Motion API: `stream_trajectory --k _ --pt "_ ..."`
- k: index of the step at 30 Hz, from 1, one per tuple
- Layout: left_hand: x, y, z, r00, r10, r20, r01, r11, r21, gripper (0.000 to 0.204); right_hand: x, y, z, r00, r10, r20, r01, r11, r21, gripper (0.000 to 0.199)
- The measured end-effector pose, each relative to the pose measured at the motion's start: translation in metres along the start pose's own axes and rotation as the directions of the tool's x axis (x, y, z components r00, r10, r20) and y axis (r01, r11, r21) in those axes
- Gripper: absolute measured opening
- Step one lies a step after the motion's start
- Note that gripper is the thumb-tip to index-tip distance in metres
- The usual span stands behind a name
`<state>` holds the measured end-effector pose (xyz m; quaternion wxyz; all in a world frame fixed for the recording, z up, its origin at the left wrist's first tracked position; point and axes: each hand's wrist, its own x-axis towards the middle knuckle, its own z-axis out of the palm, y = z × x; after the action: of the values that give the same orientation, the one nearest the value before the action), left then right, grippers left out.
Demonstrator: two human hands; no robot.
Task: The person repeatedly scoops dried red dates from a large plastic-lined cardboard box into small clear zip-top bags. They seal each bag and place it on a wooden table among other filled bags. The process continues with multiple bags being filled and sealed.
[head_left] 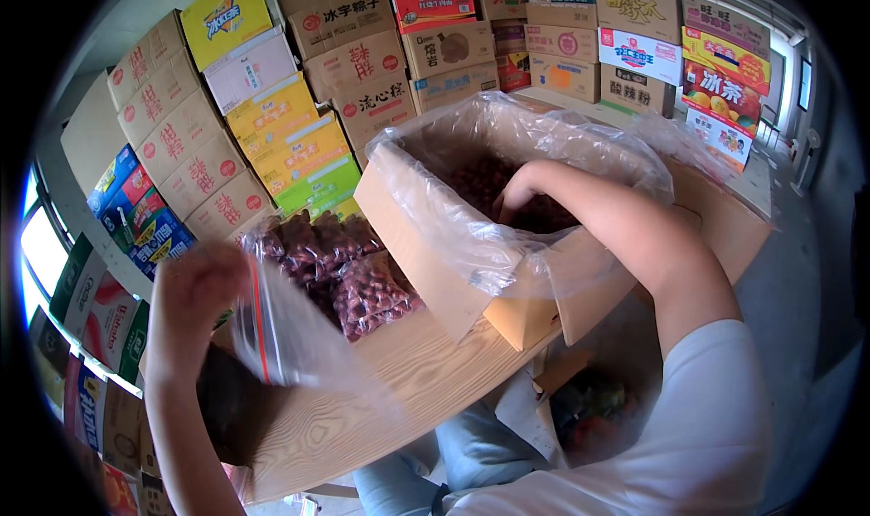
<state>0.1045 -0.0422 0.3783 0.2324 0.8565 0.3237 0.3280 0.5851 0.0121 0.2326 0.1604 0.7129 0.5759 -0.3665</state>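
Note:
My left hand (pixel 201 280), smeared by motion, is closed on the top of a clear zip bag (pixel 294 330) with a red strip. The bag hangs loose and looks flat above the table. My right hand (pixel 520 190) reaches down into a cardboard box (pixel 412 258) lined with clear plastic (pixel 462 244). Dark red dates (pixel 473 181) lie inside it, and my fingertips are hidden among them. Several filled bags of dates (pixel 370 294) sit together on the table, left of the box and beyond the zip bag.
The wood-grain table (pixel 362 398) curves in front of my legs. Stacked cartons (pixel 362 58) wall in the far side, with more cartons (pixel 100 308) at the left. Below the table's right side, an open carton (pixel 562 371) stands near dark items on the floor.

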Motion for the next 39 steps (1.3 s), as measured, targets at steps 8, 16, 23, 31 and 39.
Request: stream_trajectory --k 8,16,23,31,39 --pt "0.146 0.071 0.074 0.819 0.392 -0.420 -0.509 0.834 -0.214 0.023 -0.006 -0.015 0.002 0.992 -0.125 0.033 0.128 0.987 -0.096 0.068" --pt "0.239 0.076 0.233 0.507 0.069 -0.859 -0.740 0.546 -0.393 0.013 0.026 0.026 0.000 0.992 -0.011 0.126 -0.001 0.996 0.092 0.058" --pt "0.245 0.003 0.331 0.901 0.260 -0.348 -0.336 0.924 -0.180 0.023 -0.031 -0.022 0.005 0.992 -0.125 0.006 0.126 0.991 -0.053 0.044" --pt "0.239 0.001 0.328 0.985 0.096 -0.140 -0.091 0.995 0.045 0.017 -0.035 -0.031 0.020 0.980 -0.201 0.004 0.201 0.979 0.023 0.055" --pt "0.237 0.011 0.320 0.999 -0.013 -0.047 0.021 0.986 0.165 0.018 -0.056 -0.052 0.026 0.924 -0.319 -0.211 0.313 0.948 -0.061 0.044"
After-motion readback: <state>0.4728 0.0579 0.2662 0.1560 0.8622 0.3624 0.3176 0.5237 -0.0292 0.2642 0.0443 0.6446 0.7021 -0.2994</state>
